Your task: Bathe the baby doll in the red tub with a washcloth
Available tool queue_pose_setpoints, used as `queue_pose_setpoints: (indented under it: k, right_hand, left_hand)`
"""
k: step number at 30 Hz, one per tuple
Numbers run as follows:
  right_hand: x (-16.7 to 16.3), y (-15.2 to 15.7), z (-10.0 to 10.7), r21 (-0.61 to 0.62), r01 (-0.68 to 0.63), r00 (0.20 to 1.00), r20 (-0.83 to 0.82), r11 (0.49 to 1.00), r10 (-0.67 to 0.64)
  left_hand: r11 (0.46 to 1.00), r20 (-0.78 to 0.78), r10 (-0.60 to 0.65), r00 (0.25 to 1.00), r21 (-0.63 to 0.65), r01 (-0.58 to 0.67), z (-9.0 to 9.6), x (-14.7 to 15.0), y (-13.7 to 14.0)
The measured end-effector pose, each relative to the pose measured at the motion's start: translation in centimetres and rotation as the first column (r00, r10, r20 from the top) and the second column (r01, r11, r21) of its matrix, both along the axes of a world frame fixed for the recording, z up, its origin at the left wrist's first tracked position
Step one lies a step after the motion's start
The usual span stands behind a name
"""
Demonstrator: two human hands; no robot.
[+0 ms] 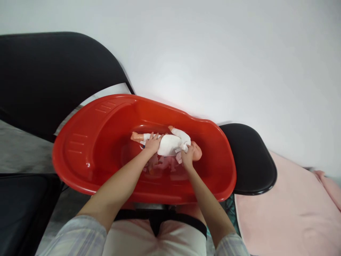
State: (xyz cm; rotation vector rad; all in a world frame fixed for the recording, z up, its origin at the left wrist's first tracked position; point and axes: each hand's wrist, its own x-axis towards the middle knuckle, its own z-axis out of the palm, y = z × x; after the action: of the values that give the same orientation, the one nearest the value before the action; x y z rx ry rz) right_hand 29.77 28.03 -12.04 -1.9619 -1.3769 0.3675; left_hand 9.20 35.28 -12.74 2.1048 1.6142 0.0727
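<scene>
A baby doll (170, 145) in a white outfit lies lengthwise inside a red baby bathtub (87, 164), its head to the right and feet to the left. My left hand (152, 144) lies across the doll's upper legs, its spread fingers curved over them and its thumb hidden. Beside the head, my right hand (188, 156) is closed at the doll's shoulder, pinching white cloth there; whether this is part of the outfit I cannot tell. One doll arm sticks up toward the far side. Below the doll, shallow water shows its pinkish reflection.
The tub sits between a black chair (53, 78) on the left and a black seat or backrest (250, 158) on the right. A pink cloth (287, 209) covers a surface at right. Behind stands a white wall (213, 53); a black seat (23, 209) is at lower left.
</scene>
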Motion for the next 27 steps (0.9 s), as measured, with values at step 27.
queue_pose_setpoints:
  k: [27]
  right_hand:
    - [-6.1, -0.9, -2.7, -0.625, -0.648, 0.543, 0.022, 0.435, 0.839]
  left_hand:
    - [0.993, 0.141, -0.03, 0.99, 0.118, 0.014, -2.4, -0.3, 0.3]
